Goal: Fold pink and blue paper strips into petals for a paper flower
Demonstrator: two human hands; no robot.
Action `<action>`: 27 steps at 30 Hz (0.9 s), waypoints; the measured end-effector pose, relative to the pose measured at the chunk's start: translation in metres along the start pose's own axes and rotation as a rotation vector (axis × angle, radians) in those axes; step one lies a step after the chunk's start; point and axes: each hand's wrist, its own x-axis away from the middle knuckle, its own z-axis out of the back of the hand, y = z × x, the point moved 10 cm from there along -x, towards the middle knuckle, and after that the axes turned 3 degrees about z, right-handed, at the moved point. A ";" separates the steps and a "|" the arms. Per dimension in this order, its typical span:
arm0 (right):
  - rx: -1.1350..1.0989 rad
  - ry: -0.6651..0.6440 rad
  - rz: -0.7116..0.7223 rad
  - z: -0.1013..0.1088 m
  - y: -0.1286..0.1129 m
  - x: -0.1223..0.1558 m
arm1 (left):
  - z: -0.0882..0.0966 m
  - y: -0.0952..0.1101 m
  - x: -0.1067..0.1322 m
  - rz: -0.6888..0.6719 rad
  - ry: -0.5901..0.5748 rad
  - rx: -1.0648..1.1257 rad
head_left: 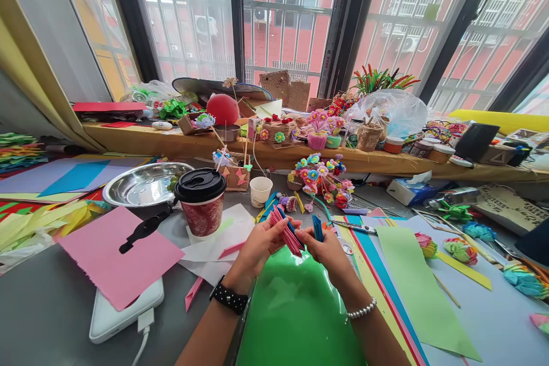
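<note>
My left hand [266, 238] is closed around a stack of narrow folded pink paper [288, 233], with a strip of blue showing at its upper edge. Close beside it, my right hand [321, 246] pinches a small folded blue paper piece [317, 227]. The fingertips of both hands nearly meet at the pink stack. Both hands are held above a shiny green surface [295, 309]. Loose folded pink strips [194, 293] lie to the left of my left wrist.
A lidded red cup [201, 211], a white paper cup [261, 191] and a metal bowl [128, 186] stand beyond my left hand. Pink paper [120, 257] rests over a white power bank [124, 320]. Scissors [354, 226] and coloured sheets [420, 286] lie right. Crafts crowd the windowsill [283, 154].
</note>
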 end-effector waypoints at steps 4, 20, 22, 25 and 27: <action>0.010 -0.026 -0.045 0.000 0.000 0.002 | -0.001 -0.002 -0.001 0.002 -0.023 0.001; 0.156 -0.082 -0.016 -0.007 0.001 0.000 | -0.010 0.001 -0.003 -0.190 -0.014 0.147; 0.159 -0.103 0.006 -0.011 0.000 0.001 | -0.007 0.001 -0.004 -0.217 0.015 0.108; 0.158 -0.114 0.050 -0.015 -0.003 0.000 | -0.007 0.003 -0.004 -0.259 0.015 0.102; 0.163 -0.136 0.072 -0.019 -0.005 0.001 | -0.008 0.005 -0.003 -0.276 0.009 0.104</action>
